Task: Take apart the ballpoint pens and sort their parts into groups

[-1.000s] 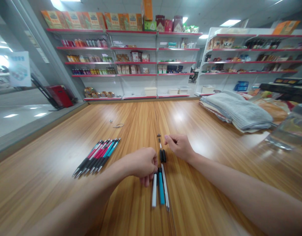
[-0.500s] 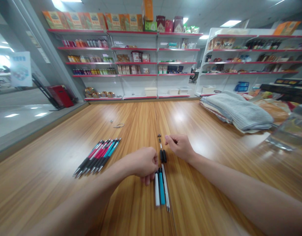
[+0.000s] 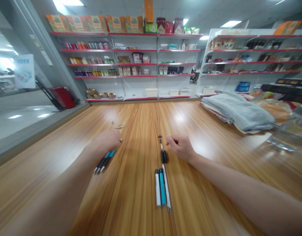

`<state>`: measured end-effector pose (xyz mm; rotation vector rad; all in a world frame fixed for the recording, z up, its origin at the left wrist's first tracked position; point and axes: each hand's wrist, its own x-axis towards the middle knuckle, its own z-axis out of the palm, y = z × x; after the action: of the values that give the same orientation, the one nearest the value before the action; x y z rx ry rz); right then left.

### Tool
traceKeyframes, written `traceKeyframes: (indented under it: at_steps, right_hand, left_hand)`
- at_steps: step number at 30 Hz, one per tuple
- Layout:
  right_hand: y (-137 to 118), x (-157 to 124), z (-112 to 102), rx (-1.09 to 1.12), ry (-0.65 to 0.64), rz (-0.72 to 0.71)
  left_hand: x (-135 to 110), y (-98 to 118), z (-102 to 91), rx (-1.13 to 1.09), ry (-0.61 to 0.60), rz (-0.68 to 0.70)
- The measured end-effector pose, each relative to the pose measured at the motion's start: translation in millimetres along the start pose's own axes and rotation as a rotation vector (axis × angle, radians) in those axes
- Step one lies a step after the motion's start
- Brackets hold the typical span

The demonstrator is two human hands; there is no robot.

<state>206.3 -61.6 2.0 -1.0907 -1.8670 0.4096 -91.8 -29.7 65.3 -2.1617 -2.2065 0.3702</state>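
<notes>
My left hand (image 3: pixel 105 140) lies over the upper part of a row of mechanical pens (image 3: pixel 104 161) on the wooden table (image 3: pixel 131 203). Its fingers are hidden, and only the black and teal lower ends of the pens show beneath it. My right hand (image 3: pixel 180 147) hovers with curled fingers just right of a pair of black pen grips (image 3: pixel 163 156). Below those lie a white pen barrel (image 3: pixel 157 189), a teal pen barrel (image 3: pixel 162 188) and a thin white refill (image 3: pixel 167 186). A small pen tip (image 3: pixel 160 136) sits further up the table.
A small metal piece (image 3: pixel 112 122) and a thin curved wire (image 3: pixel 120 126) lie beyond my left hand. A folded striped cloth (image 3: pixel 239 113) and a clear plastic container (image 3: pixel 288 134) stand to the right. Red-edged store shelves (image 3: pixel 133 75) line the far side.
My left hand has moved up and left from the pen parts onto the pen row, hiding most of it, including the pink pens. My right hand has stayed in place.
</notes>
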Motion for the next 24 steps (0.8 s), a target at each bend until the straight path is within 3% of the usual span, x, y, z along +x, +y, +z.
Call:
traceKeyframes:
  at_steps: [7,24]
  right_hand:
    - [2.4,-0.7,1.0,0.003,-0.002,0.011]
    - [2.1,-0.6,0.0,0.008,-0.003,0.009]
  left_hand:
    - [8.9,2.7,22.9,-0.008,-0.021,0.031]
    - [7.3,5.1,21.0,-0.046,0.041,0.022]
